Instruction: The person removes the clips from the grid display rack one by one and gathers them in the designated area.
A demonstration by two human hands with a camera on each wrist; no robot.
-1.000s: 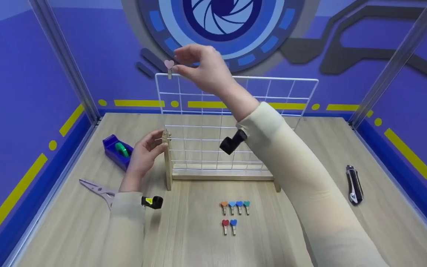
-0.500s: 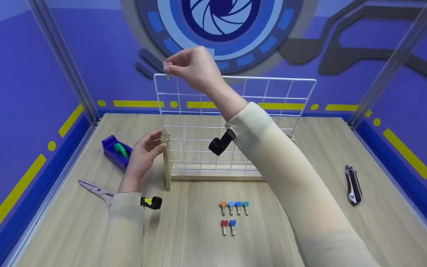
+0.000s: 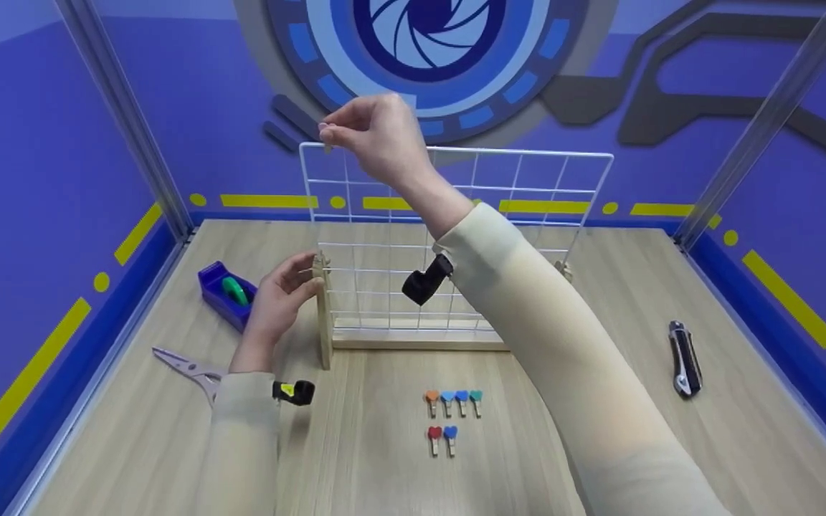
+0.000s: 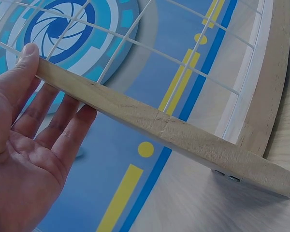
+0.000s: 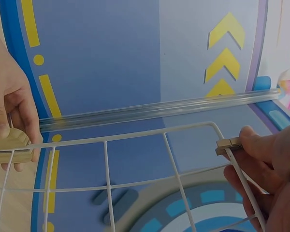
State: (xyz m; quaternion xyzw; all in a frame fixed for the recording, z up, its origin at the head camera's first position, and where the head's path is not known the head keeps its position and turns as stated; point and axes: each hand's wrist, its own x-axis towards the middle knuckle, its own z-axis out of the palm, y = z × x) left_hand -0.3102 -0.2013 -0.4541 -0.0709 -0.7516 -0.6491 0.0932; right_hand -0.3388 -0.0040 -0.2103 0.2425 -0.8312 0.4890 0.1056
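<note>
My right hand (image 3: 388,140) pinches a small clothespin with a pink heart (image 3: 323,127) at the top left corner of a white wire grid (image 3: 520,151). Most of the heart is behind the fingertips. In the right wrist view the jaws of the clothespin (image 5: 227,144) sit over the grid's wire near its bent corner. Lower down, my left hand (image 3: 274,304) holds the grid's left wooden post (image 4: 164,125), thumb on one side and fingers on the other. Several heart clothespins lie on the table in two rows, among them an orange one (image 3: 432,403) and a red one (image 3: 434,440).
A purple tape dispenser (image 3: 223,294) with a green roll stands left of the grid, partly behind my left hand. Scissors (image 3: 187,365) lie at the left, partly under the forearm. A utility knife (image 3: 685,358) is on the right. Blue printed walls enclose the table.
My right hand has moved slightly left onto the pink clothespin, and its fingers have closed over the heart, which showed fully before. The left hand has stayed on the post.
</note>
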